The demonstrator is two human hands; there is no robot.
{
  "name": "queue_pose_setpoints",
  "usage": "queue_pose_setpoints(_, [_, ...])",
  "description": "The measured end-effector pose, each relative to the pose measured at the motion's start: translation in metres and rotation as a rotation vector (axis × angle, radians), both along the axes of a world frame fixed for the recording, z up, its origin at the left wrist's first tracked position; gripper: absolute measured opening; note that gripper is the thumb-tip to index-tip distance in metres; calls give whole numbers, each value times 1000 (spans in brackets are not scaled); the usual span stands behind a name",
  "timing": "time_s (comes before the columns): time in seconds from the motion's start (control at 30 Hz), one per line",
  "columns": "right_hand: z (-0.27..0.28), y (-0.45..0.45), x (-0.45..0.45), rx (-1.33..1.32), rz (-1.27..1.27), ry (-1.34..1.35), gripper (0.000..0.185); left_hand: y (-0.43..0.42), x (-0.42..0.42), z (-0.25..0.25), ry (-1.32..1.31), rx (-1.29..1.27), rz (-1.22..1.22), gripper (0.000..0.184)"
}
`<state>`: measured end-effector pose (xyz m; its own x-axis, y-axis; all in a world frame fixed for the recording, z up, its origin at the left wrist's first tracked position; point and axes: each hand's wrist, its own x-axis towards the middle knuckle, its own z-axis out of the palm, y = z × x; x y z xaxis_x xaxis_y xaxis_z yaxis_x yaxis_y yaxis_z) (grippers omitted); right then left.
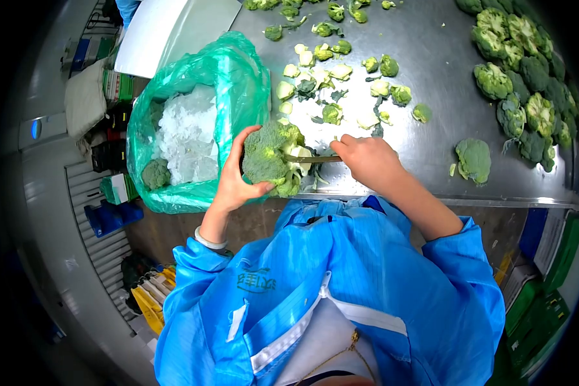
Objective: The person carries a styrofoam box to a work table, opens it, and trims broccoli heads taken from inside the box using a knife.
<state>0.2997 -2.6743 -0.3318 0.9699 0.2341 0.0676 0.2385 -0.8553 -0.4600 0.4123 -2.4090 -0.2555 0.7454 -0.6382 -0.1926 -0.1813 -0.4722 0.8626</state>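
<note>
My left hand (pixel 233 182) is closed around a large broccoli head (pixel 267 156), its crown toward the palm and its cut stem side facing right. In my right hand (pixel 368 158) is a knife (pixel 315 159), gripped by a handle that my fingers hide. The blade reaches left to the stem side of the broccoli and appears to touch it. Beyond my hands, cut stem pieces (pixel 325 74), small florets (pixel 332 114) and leaf scraps lie scattered on the metal table.
A green plastic bag (pixel 238 83) at left holds crushed ice (pixel 190 132) and some broccoli (pixel 156 174). Many broccoli heads (pixel 534 80) are piled at the table's right end; one broccoli head (pixel 473 160) lies apart. The metal table (pixel 424 71) ends just before my body.
</note>
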Motion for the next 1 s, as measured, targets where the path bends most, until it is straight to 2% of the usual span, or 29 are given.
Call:
queue_pose_setpoints(0.13, [-14,14,-4,24,-42,-7,20,5,3,-2,216,-21,-23,98])
queue_pose_setpoints(0.23, [-23,26,-8,10,-131,38,17,-5,-1,-2,99,106,-21,93])
queue_pose_setpoints(0.33, [-35,38,-7,-10,-237,72,15,-22,-14,-13,-364,312,36,88])
queue_pose_setpoints(0.4, [-53,47,-2,10,-274,91,16,-28,-19,-11,-459,330,80,87])
queue_pose_setpoints(0.43, [-69,47,3,9,-437,344,19,-27,-21,-11,-471,338,94,88])
queue_pose_setpoints(0.47, [-79,41,-6,92,-441,347,20,-27,-21,-10,-487,345,102,88])
queue_pose_setpoints(0.53, [-83,16,-12,247,-443,326,24,-11,-4,-19,-258,142,163,86])
queue_pose_setpoints(0.57, [-81,14,-14,583,-430,463,29,5,-7,-21,-121,64,202,85])
queue_pose_setpoints(0.6, [-79,11,-16,818,-341,374,34,6,-3,-17,16,26,240,84])
queue_pose_setpoints(0.63, [-56,11,-15,906,-341,319,34,7,-1,-18,152,-49,259,86])
queue_pose_setpoints(0.67, [-31,14,-9,984,-346,255,38,5,2,-19,287,-132,266,88])
queue_pose_setpoints(0.7, [-19,19,-5,1026,-291,206,42,0,1,-20,313,-126,249,88])
queue_pose_setpoints(0.77, [-8,28,1,991,-215,114,47,-17,-8,-26,388,-129,193,88])
queue_pose_setpoints(0.8, [-12,30,2,918,-191,70,49,-27,-13,-30,522,-192,242,85])
queue_pose_setpoints(0.87, [-35,13,5,884,-239,91,50,-45,-19,-35,793,-302,327,81])
queue_pose_setpoints(0.9, [-57,4,3,1000,-320,139,46,-53,-20,-37,835,-360,290,78])
queue_pose_setpoints(0.93, [-30,-15,-6,1215,-517,546,39,-55,-21,-37,872,-413,262,75])
queue_pose_setpoints(0.97, [-48,-27,-16,1445,-637,541,37,-57,-21,-35,905,-461,241,73])
queue_pose_setpoints(1.0, [-72,-41,-25,1675,-741,527,34,-60,-20,-32,789,-378,210,72])
